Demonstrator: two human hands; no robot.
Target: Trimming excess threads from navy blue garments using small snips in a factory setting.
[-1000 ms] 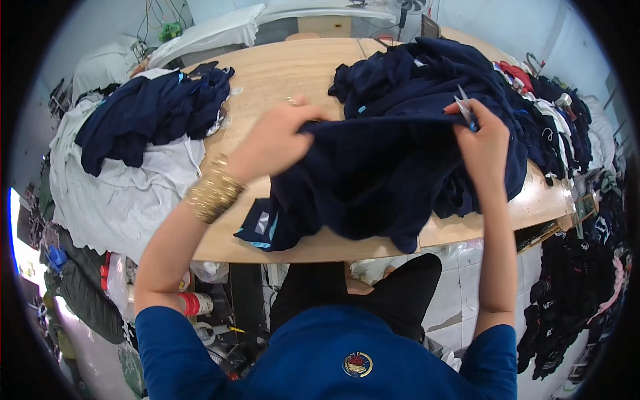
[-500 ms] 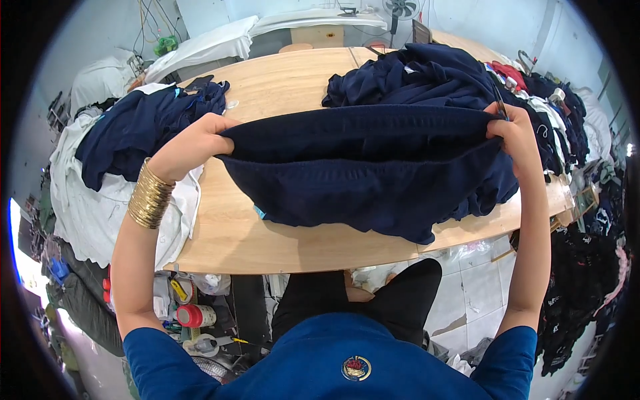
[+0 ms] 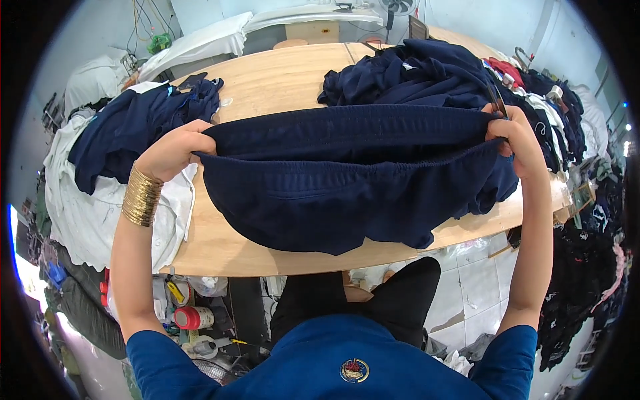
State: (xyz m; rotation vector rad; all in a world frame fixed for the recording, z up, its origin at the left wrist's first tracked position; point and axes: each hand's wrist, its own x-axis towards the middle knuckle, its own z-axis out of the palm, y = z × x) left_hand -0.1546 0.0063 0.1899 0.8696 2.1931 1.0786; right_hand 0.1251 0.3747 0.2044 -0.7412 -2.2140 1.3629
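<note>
A navy garment with a ribbed elastic waistband (image 3: 313, 207), like trousers or shorts, is stretched out sideways in front of me above the table. My left hand (image 3: 177, 152) is closed on the left end of its waistband, thumb on the outside. My right hand (image 3: 519, 140) grips the right end. A slim dark tool with a pointed blade, like thread snips (image 3: 497, 100), sticks up from the right hand. The waist opening gapes between my hands, showing the dark inside. The lower part of the garment hangs in folds near the table's front edge.
The wooden table (image 3: 267, 80) holds a navy clothing pile (image 3: 407, 73) behind the garment. On the left, more navy clothes (image 3: 130, 137) lie over white cloth (image 3: 73, 200). Mixed garments are heaped at the right (image 3: 547, 127). A red-lidded jar (image 3: 193, 318) stands below the table.
My left hand has moved slightly left, drawing the waistband wider. The front of the garment now hangs lower and fuller, and its light blue tag is out of sight.
</note>
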